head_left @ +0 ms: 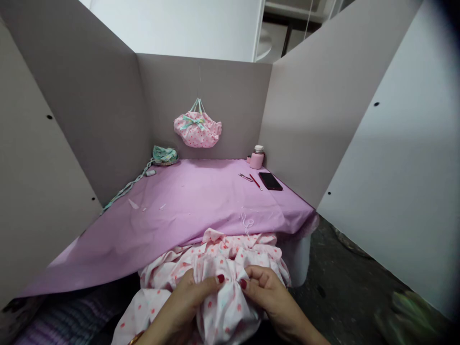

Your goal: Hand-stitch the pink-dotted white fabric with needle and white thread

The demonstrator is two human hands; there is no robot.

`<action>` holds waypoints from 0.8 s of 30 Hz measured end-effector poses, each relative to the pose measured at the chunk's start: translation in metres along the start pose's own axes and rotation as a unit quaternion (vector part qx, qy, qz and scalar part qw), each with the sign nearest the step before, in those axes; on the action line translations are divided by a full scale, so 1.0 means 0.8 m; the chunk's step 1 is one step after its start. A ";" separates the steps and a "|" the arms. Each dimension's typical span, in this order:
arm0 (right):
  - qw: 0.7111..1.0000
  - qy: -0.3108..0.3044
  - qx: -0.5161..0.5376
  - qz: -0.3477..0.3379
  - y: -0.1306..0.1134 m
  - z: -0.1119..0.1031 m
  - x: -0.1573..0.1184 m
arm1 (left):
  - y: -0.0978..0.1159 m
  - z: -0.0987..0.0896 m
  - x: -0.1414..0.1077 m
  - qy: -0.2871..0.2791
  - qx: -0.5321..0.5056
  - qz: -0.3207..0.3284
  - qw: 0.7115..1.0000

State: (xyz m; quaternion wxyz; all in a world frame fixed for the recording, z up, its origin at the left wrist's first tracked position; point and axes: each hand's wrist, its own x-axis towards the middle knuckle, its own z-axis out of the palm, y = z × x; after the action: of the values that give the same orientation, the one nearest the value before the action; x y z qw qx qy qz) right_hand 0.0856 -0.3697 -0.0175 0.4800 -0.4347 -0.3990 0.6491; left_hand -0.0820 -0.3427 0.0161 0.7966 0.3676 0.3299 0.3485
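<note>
Pale pink fabric with red dots (pixel 223 318) lies bunched over my lap and up against the table's front edge. My left hand (pixel 196 290) is closed on it, thumb pressed along the top of a gathered part. Just to the right, my right hand (pixel 264 290) pinches the same fabric between thumb and fingers. Small pleats run between the two thumbs. The fingers under the cloth are partly hidden, and I cannot make out a needle or thread in either hand. A loose white thread (pixel 247 223) lies on the table edge beyond the fabric.
A purple cloth (pixel 201 191) covers the table. On it lie a phone (pixel 270 181), a red pencil (pixel 256 182), small thread snippers (pixel 246 177) and a pink jar (pixel 257 158). A dotted pink bag (pixel 198 129) hangs on the back panel. Green fabric strips (pixel 164 154) sit back left. Grey panels enclose three sides.
</note>
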 end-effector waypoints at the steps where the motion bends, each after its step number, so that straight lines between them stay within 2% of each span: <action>1: 1.000 -0.002 -0.003 -0.003 -0.001 0.000 0.000 | 0.000 0.000 0.001 -0.003 0.000 0.002 1.000; 11: 0.995 -0.021 -0.091 -0.037 -0.004 -0.006 -0.003 | -0.004 -0.007 0.007 -0.027 0.019 0.013 0.999; 18: 0.990 -0.025 -0.129 -0.043 -0.005 -0.008 -0.005 | -0.005 -0.008 0.008 -0.022 0.032 0.025 0.999; 21: 0.987 -0.025 -0.153 -0.047 -0.006 -0.009 -0.006 | -0.009 -0.015 0.011 0.010 0.101 0.040 0.994; 24: 0.978 -0.020 -0.201 -0.060 -0.008 -0.007 -0.007 | -0.009 -0.019 0.011 0.046 0.226 0.073 0.970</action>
State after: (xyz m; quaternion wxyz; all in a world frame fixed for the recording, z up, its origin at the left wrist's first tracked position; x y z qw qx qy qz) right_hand 0.0937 -0.3734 -0.0118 0.4134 -0.4846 -0.5559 0.5341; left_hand -0.0868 -0.3338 0.0000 0.6488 0.5452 0.4086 0.3389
